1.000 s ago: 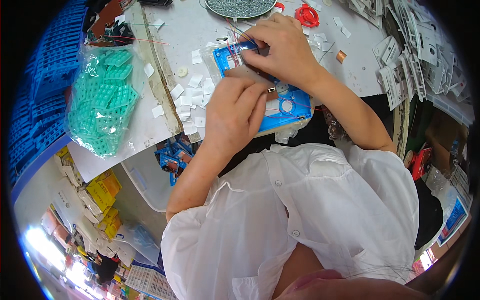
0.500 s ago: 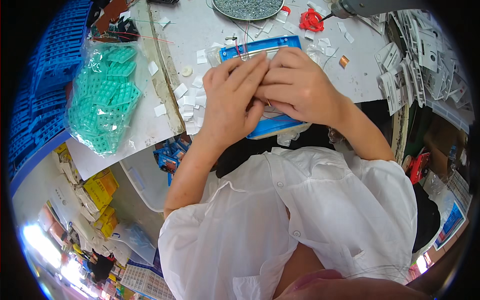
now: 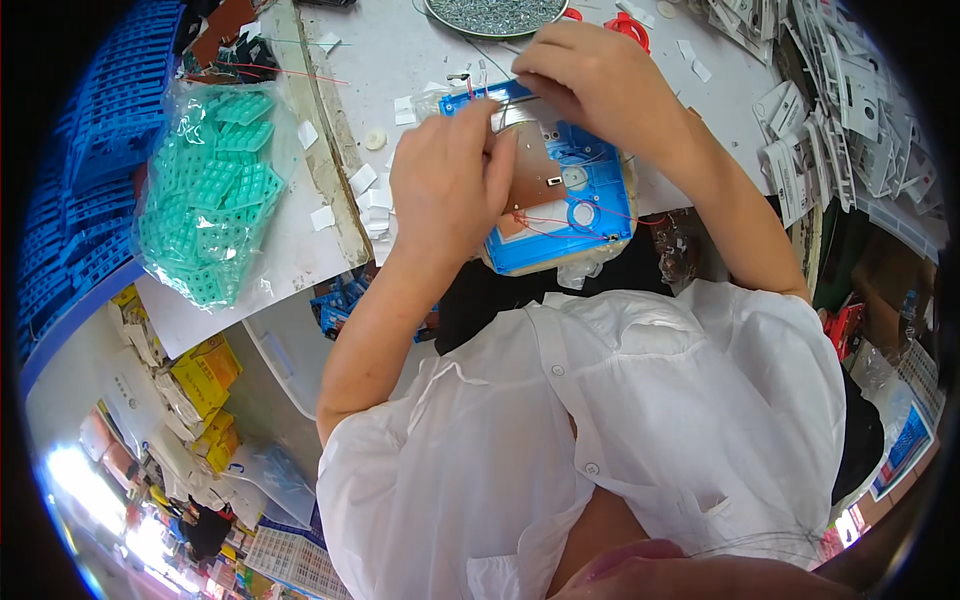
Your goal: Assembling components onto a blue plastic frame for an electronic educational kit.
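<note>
Drawn apart from their earlier huddle, left hand (image 3: 445,180) and right hand (image 3: 600,85) curl narrowly over the blue plastic housing (image 3: 530,257) on a white workbench (image 3: 365,50), leaving its brown circuit board (image 3: 534,168) accessible; whether they grip anything is unclear.

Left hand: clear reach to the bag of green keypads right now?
Probably yes: between the left hand and the bag of green keypads, only small, low white pieces show, nothing tall.

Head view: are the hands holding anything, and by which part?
Can't tell: at the blue casing, the left hand and right hand are blurred and hide any grip.
</note>
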The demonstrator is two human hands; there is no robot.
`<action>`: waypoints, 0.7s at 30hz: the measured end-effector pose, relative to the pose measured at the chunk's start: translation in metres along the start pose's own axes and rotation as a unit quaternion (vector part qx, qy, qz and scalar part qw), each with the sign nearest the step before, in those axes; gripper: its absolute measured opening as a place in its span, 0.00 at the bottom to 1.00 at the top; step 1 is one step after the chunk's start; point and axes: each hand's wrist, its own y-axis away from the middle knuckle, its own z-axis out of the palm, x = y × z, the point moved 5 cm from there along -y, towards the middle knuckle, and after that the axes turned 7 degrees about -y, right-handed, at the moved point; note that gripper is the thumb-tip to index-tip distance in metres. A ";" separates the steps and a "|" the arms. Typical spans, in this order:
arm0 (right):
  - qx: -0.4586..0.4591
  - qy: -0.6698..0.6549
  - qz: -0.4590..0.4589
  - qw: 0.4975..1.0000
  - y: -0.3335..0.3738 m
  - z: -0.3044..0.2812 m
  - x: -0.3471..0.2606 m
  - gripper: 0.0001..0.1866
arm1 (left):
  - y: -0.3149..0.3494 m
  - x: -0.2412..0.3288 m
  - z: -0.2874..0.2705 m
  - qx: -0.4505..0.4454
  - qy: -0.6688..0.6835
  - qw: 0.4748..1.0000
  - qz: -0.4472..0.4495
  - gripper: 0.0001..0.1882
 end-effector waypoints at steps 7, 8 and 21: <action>-0.122 0.084 0.106 0.983 0.021 0.005 -0.026 0.05 | -0.040 -0.006 0.014 -0.057 -0.127 0.982 -0.125 0.15; -0.144 0.075 0.108 0.981 0.021 0.002 -0.033 0.05 | -0.040 -0.007 0.015 -0.067 -0.137 0.979 -0.133 0.15; -0.110 0.046 0.021 0.993 0.027 -0.019 -0.027 0.06 | -0.025 0.002 0.014 0.091 0.018 0.985 0.142 0.06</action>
